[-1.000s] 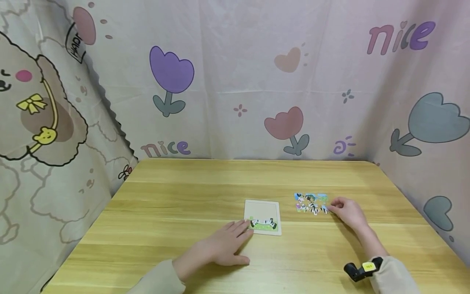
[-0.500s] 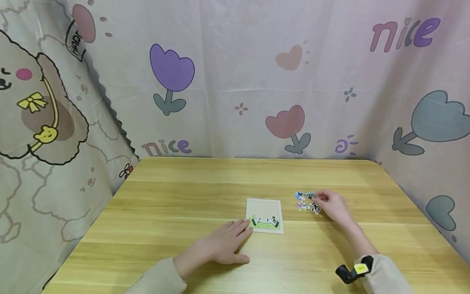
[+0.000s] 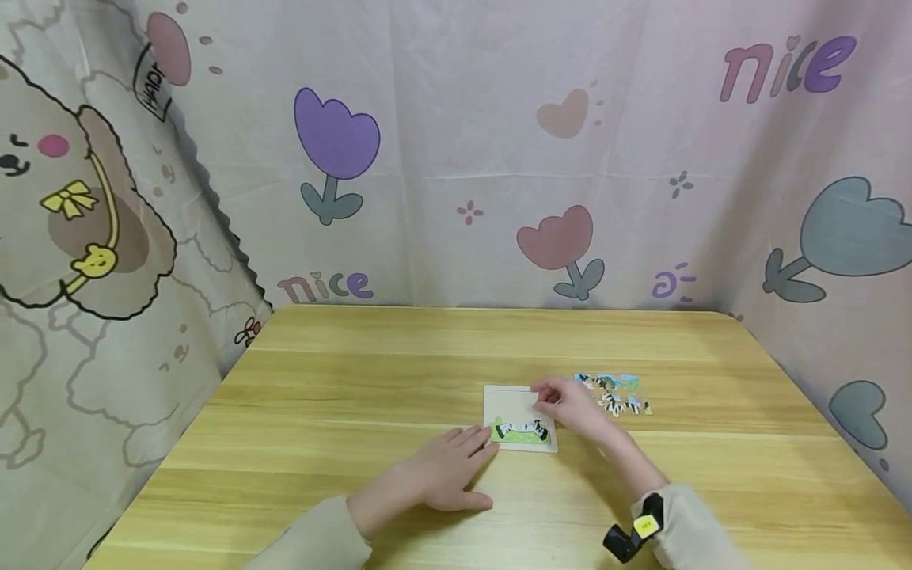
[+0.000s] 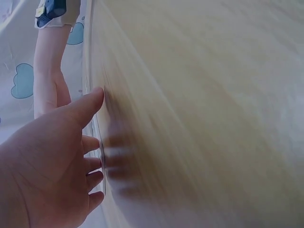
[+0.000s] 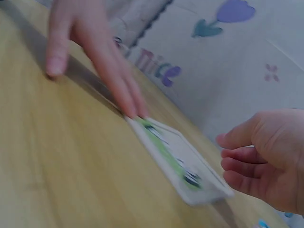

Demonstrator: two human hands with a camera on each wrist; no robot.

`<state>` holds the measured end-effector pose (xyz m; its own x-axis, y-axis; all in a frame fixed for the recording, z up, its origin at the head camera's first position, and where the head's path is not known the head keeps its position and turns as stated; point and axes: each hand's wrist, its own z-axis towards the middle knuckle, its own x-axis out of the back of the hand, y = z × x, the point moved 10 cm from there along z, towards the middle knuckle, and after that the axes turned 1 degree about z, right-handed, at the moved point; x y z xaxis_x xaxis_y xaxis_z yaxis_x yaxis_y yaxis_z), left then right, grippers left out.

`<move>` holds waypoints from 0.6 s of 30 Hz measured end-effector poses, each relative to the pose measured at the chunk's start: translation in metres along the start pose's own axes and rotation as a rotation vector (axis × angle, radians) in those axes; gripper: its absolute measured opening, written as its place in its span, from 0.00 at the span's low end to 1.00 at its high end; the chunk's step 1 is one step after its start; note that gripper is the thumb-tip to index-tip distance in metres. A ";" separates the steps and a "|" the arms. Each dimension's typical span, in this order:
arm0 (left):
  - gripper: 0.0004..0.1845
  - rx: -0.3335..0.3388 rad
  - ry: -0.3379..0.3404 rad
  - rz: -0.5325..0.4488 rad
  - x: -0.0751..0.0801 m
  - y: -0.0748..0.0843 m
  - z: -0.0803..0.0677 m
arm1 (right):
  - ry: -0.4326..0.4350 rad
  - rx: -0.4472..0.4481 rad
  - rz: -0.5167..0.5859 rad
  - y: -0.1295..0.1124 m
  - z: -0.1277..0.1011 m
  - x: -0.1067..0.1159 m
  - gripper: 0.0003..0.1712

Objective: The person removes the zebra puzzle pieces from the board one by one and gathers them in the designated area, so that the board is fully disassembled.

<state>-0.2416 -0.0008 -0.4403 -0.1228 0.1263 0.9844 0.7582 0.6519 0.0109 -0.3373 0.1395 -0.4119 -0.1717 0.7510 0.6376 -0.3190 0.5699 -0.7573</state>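
The left hand (image 3: pixel 435 479) lies flat on the counter (image 3: pixel 342 412), fingers straight, touching the puzzle tray (image 3: pixel 518 418). The right hand (image 3: pixel 570 405) hovers over the tray with curled fingers, maybe pinching a piece. Loose pieces (image 3: pixel 614 393) lie just right of it.

The head camera looks forward and down from above the pale wooden table (image 3: pixel 356 396), taking in the whole tabletop. The left wrist camera sits very near, skimming the surface sideways. The right wrist camera looks low across it; both seem, though blurred, to share the square white puzzle tray (image 5: pixel 178 164).
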 end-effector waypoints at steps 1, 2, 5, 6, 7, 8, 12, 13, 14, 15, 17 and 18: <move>0.41 0.001 -0.002 0.003 0.000 0.001 0.001 | -0.016 0.009 0.007 -0.003 0.001 -0.006 0.14; 0.41 0.004 -0.006 0.005 0.000 0.001 0.001 | -0.033 0.021 0.016 -0.006 0.001 -0.013 0.14; 0.41 0.013 -0.013 0.015 -0.001 0.001 0.003 | -0.071 0.057 0.014 -0.014 0.002 -0.029 0.12; 0.41 0.015 -0.014 0.019 -0.002 0.001 0.004 | -0.082 0.066 0.009 -0.015 0.002 -0.033 0.12; 0.41 0.017 -0.014 0.021 -0.002 0.001 0.004 | -0.094 0.071 0.014 -0.017 0.003 -0.037 0.11; 0.41 0.019 -0.015 0.027 -0.002 0.001 0.004 | -0.105 0.075 0.011 -0.018 0.003 -0.041 0.11; 0.41 0.018 -0.012 0.039 -0.003 0.002 0.005 | -0.146 0.080 -0.002 -0.019 0.002 -0.053 0.10; 0.41 0.018 -0.013 0.038 -0.003 0.002 0.005 | -0.153 0.081 -0.008 -0.019 0.002 -0.054 0.10; 0.41 0.016 -0.014 0.035 -0.003 0.002 0.005 | -0.158 0.083 -0.015 -0.019 0.002 -0.056 0.10; 0.41 0.016 -0.013 0.033 -0.003 0.002 0.005 | -0.163 0.080 -0.020 -0.019 0.002 -0.057 0.10; 0.41 0.016 -0.012 0.030 -0.002 0.003 0.004 | -0.173 0.077 -0.040 -0.019 0.002 -0.059 0.11; 0.41 0.016 -0.012 0.028 -0.002 0.003 0.004 | -0.177 0.078 -0.049 -0.019 0.002 -0.059 0.12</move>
<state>-0.2415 0.0038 -0.4429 -0.1098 0.1536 0.9820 0.7510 0.6600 -0.0193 -0.3226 0.0835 -0.4351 -0.3135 0.6487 0.6935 -0.4013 0.5714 -0.7159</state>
